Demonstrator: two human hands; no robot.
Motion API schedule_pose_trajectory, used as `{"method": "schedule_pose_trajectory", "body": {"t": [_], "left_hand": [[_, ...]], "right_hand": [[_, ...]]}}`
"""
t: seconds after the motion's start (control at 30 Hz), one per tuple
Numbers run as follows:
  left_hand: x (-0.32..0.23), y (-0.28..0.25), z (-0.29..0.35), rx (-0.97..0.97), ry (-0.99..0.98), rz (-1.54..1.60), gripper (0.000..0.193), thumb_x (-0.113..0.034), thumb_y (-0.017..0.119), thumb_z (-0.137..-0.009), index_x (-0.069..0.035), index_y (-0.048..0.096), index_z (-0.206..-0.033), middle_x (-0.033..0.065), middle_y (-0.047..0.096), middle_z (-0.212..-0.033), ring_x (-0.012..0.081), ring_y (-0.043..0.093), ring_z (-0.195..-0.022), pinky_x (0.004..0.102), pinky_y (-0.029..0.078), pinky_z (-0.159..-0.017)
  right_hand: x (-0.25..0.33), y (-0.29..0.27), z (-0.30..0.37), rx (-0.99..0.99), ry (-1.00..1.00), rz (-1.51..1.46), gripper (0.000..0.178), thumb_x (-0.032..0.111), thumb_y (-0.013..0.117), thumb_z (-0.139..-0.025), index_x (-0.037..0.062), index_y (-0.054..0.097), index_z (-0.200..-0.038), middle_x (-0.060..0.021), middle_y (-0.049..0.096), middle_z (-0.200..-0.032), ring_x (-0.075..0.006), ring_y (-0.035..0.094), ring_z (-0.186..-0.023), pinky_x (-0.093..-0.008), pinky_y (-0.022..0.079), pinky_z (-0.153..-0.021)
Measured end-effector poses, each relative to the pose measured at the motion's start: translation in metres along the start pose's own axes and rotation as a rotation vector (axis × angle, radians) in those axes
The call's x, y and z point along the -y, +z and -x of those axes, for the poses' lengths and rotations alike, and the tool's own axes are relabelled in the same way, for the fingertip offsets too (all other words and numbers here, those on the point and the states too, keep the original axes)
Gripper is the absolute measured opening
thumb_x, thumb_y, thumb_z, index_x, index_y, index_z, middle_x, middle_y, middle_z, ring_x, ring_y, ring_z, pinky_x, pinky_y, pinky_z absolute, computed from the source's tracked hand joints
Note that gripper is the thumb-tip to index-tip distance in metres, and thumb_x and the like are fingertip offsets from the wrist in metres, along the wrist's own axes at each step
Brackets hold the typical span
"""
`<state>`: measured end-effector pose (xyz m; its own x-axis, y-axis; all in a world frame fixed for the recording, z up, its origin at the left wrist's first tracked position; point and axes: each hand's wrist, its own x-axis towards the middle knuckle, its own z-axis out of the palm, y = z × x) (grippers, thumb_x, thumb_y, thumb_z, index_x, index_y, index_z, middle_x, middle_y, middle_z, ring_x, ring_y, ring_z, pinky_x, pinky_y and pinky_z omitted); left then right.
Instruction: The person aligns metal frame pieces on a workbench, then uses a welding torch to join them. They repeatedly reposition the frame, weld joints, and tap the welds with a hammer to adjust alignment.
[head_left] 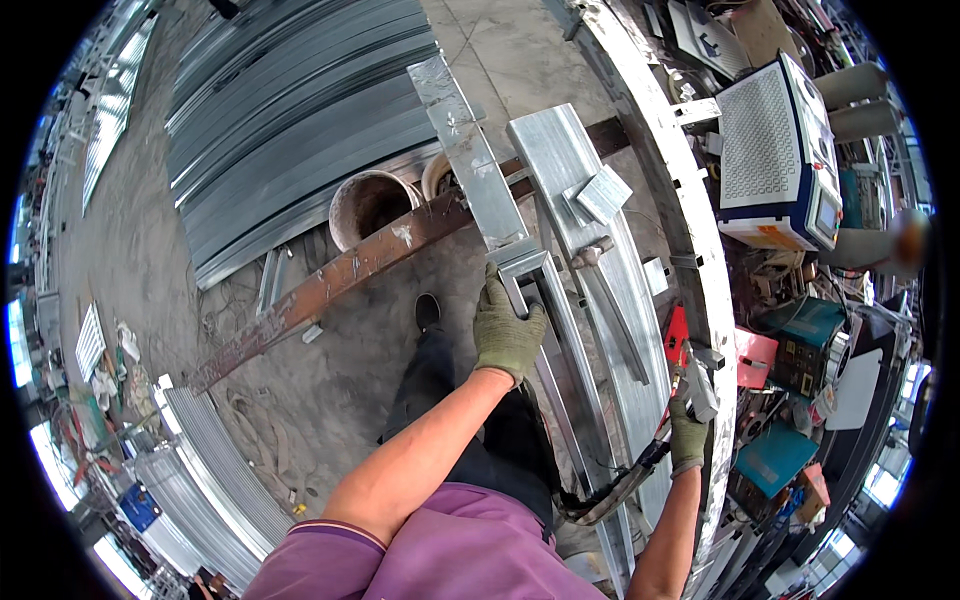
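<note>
Purple shirt (465, 545) is nearest, forearms out over the work. Left hand (508, 335), gloved, sits at the far end of the steel frame (571, 340): fingers curled over its left rail, thumb on the other side, so it looks clasped; undersides hidden. Right hand (688, 437), also gloved, is up beside the red tool (677, 333) and a grey block (703, 392). Fingers look bent, but can't tell what they're closed on.

To do this well, I'd judge: hold the frame firm and square with the left, and keep those fingers off the seam where the frame meets the end block (518, 258). Lead the black cable (600, 500) clear of the rails; it loops across the near end and could snag. Hammer (590, 253) lies loose on the wide channel (560, 150) just right of the frame, so don't knock it.

Positions: frame runs from under the left fingers back toward the shirt, end block just beyond the fingertips on the far side. Right fingers are well apart from the frame, to its right and nearer, with the wide channel between.
</note>
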<state>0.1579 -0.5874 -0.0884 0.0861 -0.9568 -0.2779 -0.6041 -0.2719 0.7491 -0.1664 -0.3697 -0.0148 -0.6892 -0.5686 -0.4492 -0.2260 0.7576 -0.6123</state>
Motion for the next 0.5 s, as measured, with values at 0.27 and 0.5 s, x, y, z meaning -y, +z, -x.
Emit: {"method": "schedule_pose_trajectory", "body": {"t": [0.27, 0.5], "left_hand": [[0.007, 0.022, -0.002, -0.011, -0.071, -0.071, 0.062, -0.027, 0.071, -0.090, 0.006, 0.052, -0.139, 0.0332, 0.069, -0.123, 0.0504, 0.067, -0.116, 0.0561, 0.053, -0.102], [0.015, 0.034, -0.003, -0.100, -0.069, -0.007, 0.066, -0.026, 0.079, -0.085, 0.006, 0.057, -0.138, 0.0337, 0.072, -0.122, 0.0500, 0.070, -0.115, 0.0541, 0.055, -0.100]], "right_hand": [[-0.067, -0.008, -0.035, -0.105, 0.179, 0.160, 0.058, 0.050, 0.087, -0.087, -0.0037, 0.080, -0.108, -0.0121, 0.079, -0.095, -0.0217, 0.069, -0.083, -0.0448, 0.054, -0.076], [-0.085, -0.012, -0.036, -0.077, 0.209, -0.099, 0.048, 0.033, 0.086, -0.091, -0.0026, 0.076, -0.122, -0.0048, 0.075, -0.103, -0.0160, 0.066, -0.086, -0.0357, 0.053, -0.079]]}}
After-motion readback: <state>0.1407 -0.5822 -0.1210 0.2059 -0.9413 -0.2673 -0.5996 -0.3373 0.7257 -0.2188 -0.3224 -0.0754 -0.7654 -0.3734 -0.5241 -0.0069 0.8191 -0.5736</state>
